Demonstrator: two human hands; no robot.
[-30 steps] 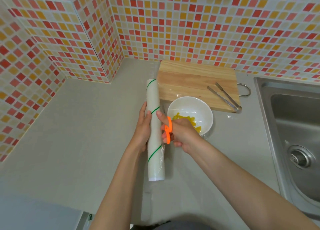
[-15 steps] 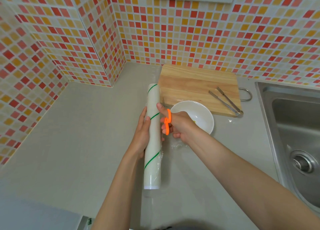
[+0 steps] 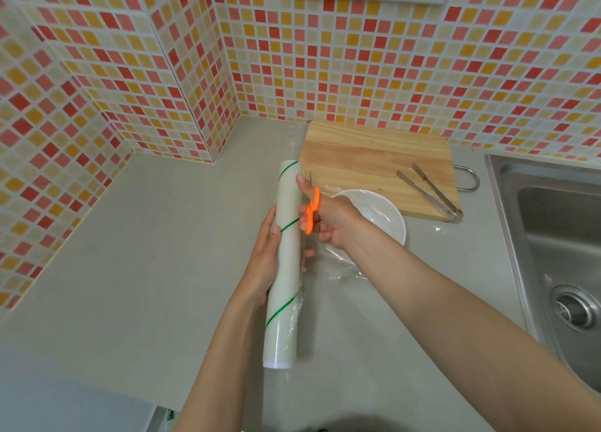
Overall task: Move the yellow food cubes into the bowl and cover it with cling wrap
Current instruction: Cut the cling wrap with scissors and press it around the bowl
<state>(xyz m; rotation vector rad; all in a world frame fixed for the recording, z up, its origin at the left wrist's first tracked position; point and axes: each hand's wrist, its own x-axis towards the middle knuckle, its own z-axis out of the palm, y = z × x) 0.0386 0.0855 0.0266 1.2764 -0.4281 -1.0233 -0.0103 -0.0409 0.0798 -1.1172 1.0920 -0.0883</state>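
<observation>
A long white cling wrap roll (image 3: 285, 269) with green stripes lies lengthwise on the counter, gripped from the left by my left hand (image 3: 265, 256). My right hand (image 3: 328, 218) holds orange-handled scissors (image 3: 311, 214) against the roll's right side, blades pointing away along the film. Just right of it sits the white bowl (image 3: 380, 217), with clear film stretched over it and loose film (image 3: 344, 270) trailing in front. My right hand and wrist hide the bowl's left part; the yellow cubes are not visible.
A wooden cutting board (image 3: 374, 158) lies behind the bowl with metal tongs (image 3: 429, 191) on its right part. A steel sink (image 3: 559, 256) fills the right side. Tiled walls enclose the counter (image 3: 162, 253) at left and back.
My right hand with the scissors has moved further away along the roll, toward its far end. It now covers the yellow cubes seen in the bowl a second ago.
</observation>
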